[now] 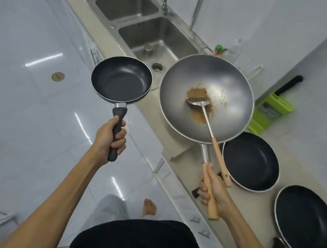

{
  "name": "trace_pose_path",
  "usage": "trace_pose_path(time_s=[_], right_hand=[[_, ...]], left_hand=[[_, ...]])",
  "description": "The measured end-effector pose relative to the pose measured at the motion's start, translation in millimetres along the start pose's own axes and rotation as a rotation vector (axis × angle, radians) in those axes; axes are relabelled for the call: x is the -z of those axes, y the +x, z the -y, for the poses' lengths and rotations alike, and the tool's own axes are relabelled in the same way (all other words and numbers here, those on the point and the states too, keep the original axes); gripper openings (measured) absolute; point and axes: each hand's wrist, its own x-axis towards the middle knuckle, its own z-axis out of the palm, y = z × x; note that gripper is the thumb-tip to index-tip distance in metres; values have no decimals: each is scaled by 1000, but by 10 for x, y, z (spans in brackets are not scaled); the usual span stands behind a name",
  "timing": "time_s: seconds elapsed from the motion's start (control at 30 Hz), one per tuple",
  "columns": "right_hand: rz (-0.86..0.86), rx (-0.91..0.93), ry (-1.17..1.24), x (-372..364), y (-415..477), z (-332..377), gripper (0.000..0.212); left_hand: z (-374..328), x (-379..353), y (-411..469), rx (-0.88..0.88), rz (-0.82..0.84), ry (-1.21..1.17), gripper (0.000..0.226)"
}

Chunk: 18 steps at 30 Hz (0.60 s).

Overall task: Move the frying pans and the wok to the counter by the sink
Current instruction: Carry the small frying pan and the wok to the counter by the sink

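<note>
My left hand (110, 136) grips the black handle of a small dark frying pan (121, 79), held level in the air over the counter's front edge and the floor. My right hand (212, 190) is closed on the wooden handle of a large steel wok (206, 96), held above the counter just right of the sink. Inside the wok lies a metal spatula (209, 118) with a wooden handle, beside brown residue. Two more black frying pans rest on the counter to the right: one (250, 161) by the wok's handle, another (307, 223) nearer me.
A double steel sink (151, 35) with drainboard and tap runs along the beige counter (158, 121). A green knife block (270, 113) stands against the wall. Bottles (219, 50) sit behind the wok. White tiled floor lies to the left, with my bare foot (148, 208) below.
</note>
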Motion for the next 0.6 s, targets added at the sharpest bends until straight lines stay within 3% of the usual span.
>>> trace_pose_path(time_s=[0.3, 0.6], right_hand=[[14, 6, -99, -1353, 946, 981, 60], [21, -13, 17, -3492, 1802, 1650, 61]], left_hand=[[-1124, 847, 1126, -22, -47, -42, 29], [-2784, 2203, 2242, -9, -37, 77, 30]])
